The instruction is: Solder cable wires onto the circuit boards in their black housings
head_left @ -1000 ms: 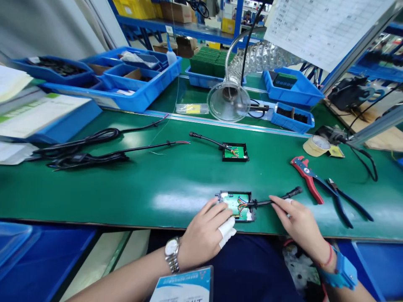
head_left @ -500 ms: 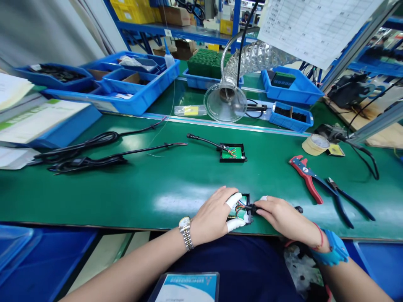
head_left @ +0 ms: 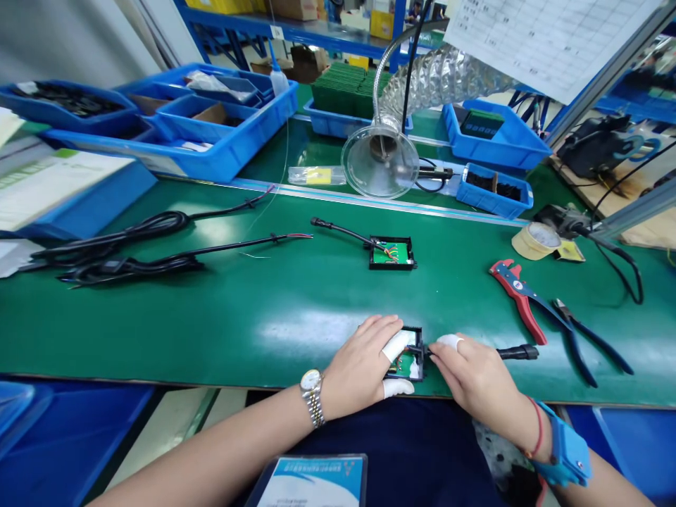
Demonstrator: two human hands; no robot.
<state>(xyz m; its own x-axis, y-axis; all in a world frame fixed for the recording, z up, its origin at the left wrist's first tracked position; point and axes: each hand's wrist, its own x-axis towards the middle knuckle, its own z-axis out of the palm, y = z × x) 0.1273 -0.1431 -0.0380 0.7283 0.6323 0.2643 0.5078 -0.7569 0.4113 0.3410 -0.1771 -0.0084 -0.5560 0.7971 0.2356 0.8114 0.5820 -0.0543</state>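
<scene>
My left hand (head_left: 364, 359) is closed on a small black plastic case (head_left: 421, 366) near the front edge of the bench, with white cots on the finger and thumb. Its index finger lies over the wires at the green circuit board (head_left: 405, 366) inside. On the case's right side, my right hand (head_left: 478, 377) pinches a black cable (head_left: 520, 353) close to where it enters the wall. The cable's connector end sticks out to the right past that hand. Farther back lies a second black case (head_left: 391, 266) with a wired board and its own short cable (head_left: 343, 231).
Red-handled wire strippers (head_left: 522, 303) and blue-handled cutters (head_left: 596, 341) lie to the right, with a round tub (head_left: 536, 241) behind. Long black cables (head_left: 158, 227) rest on the left. A clear fume hood (head_left: 380, 165) hangs over the bench among blue bins (head_left: 222, 158).
My left index finger has shifted onto the wires at the case wall. More of the cable's connector end now shows to the right of my right hand. The view has shifted slightly.
</scene>
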